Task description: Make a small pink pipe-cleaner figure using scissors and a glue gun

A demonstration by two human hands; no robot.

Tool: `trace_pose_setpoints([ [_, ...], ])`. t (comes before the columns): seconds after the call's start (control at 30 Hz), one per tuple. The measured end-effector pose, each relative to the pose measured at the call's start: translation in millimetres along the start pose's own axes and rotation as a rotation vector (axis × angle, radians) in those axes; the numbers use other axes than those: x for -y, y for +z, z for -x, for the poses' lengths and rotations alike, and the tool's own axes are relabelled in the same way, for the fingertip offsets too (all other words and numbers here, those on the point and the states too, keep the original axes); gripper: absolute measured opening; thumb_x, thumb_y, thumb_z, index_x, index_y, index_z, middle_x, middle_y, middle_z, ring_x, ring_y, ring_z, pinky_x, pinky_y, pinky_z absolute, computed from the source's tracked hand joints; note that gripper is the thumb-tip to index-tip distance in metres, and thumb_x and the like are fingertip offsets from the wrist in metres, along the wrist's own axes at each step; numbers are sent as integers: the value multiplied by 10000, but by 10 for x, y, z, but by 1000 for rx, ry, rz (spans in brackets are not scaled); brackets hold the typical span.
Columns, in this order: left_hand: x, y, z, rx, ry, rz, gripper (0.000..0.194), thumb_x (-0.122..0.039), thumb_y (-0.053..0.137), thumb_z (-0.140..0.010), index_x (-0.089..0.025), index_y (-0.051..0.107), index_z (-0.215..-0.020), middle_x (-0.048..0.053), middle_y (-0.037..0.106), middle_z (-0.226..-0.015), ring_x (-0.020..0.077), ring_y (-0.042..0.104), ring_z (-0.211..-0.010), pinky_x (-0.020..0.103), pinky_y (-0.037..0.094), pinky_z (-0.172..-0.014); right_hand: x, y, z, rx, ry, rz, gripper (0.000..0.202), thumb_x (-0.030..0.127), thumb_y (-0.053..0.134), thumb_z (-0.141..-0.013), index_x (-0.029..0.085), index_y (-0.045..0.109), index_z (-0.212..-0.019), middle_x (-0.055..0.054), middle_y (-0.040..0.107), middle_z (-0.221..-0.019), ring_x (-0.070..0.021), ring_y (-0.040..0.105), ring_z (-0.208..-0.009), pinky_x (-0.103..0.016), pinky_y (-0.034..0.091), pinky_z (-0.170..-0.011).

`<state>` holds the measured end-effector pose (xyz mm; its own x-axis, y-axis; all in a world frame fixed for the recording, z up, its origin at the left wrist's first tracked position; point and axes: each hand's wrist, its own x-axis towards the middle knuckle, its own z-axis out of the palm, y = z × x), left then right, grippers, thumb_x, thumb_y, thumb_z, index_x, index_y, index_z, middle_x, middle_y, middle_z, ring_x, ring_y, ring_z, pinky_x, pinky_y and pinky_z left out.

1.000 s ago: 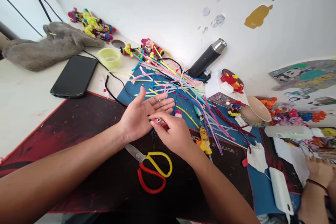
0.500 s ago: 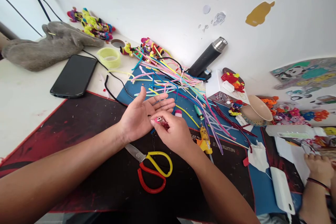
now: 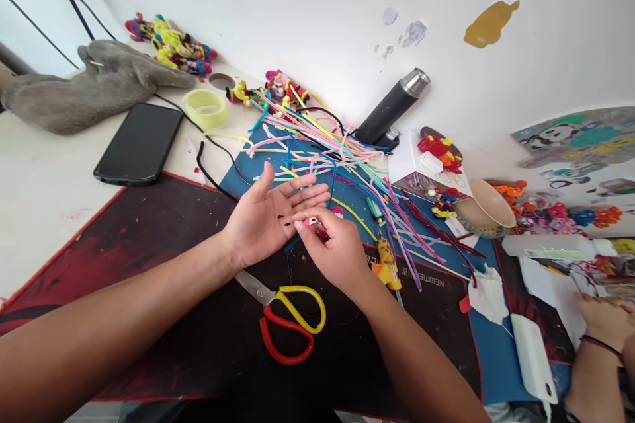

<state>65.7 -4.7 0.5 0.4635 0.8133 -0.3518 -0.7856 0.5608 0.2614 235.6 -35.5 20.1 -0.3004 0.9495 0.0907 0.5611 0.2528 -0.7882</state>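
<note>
Palm up, my left hand [image 3: 265, 218] is spread flat above the dark mat, with a few tiny dark specks [image 3: 284, 220] lying on the palm. My right hand [image 3: 330, 248] is closed, thumb and fingers pinching a small pink-and-red piece [image 3: 315, 225] with a white spot on it; most of it is hidden by the fingers. Its fingertips are right at the left palm's edge. Below the hands, a pair of scissors [image 3: 298, 340] with one red and one yellow handle rests on the mat, its blades partly under my left wrist.
Loose pipe cleaners [image 3: 317, 139] pile up behind the hands. A yellow glue gun [image 3: 387, 263] lies to the right, a black phone [image 3: 139, 144] and yellow tape roll [image 3: 205, 109] to the left. A black thermos [image 3: 389, 109] leans at the wall. Another person's hands [image 3: 605, 320] are at far right.
My right hand has shifted slightly right with the pink-and-red piece. More than one dark speck now shows on my left palm. The other person's hands have moved closer together.
</note>
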Motion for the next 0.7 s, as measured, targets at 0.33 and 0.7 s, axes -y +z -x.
trace_pose_setpoints([
  [0.33,13,15,-1,-8,5,0,706,-688,538,-1097,-79,739,-1393,257,776,-1393,344,739,-1324,440,566,-1181,-51,-8,57,8,30,20,155,334,681,-1024,269,810,-1080,-39,874,-987,-209,803,-807,-316,604,-762],
  [0.7,14,45,16,-18,-4,-19,778,-731,397,-1123,-72,774,-1292,265,781,-1368,345,758,-1272,448,582,-1146,-36,25,36,54,20,36,132,254,692,-1022,285,797,-1096,-18,883,-1067,-207,821,-898,-313,596,-810],
])
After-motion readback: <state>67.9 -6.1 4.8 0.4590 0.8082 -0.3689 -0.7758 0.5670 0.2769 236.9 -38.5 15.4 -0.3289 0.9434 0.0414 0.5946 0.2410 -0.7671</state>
